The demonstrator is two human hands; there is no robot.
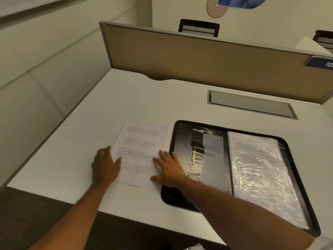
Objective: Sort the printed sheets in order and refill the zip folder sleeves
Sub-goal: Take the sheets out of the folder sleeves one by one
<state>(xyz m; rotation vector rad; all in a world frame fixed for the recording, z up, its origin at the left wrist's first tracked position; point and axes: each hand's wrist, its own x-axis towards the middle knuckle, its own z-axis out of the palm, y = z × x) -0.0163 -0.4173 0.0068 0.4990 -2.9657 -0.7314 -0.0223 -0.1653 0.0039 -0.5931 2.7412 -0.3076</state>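
Worktop (72, 141): white, with a beige partition panel (198, 56) along its far edge.

Zip folder (182, 141): black, lying open and flat at the front-right of the worktop, its near-left corner close to the front edge. The left half has inner pockets and a small strip of yellow lettering, too small to read. The right half carries the stack of clear sleeves (257, 174), which are glossy with lots of glare. A printed page shows faintly through the top one.

Printed sheets (142, 141): white, text side up, just left of the folder and slightly skewed to the worktop's front edge. Near edge sits close to that front edge. Can't tell whether it's one sheet or a stack. There's a mark in the top-right corner, unreadable.

Cable hatch (250, 103): grey flap, closed, set into the worktop beyond the folder.

Left grip (105, 166): fingers apart and relaxed, resting on the left edge of the sheets, thumb on the paper. Clamped on nothing.

Right grip (169, 168): fingers straight and spread, pressing flat on the right edge of the sheets, its outer side over the folder's left border. Not pinching.

Chair back (199, 27): black mesh, behind the partition.
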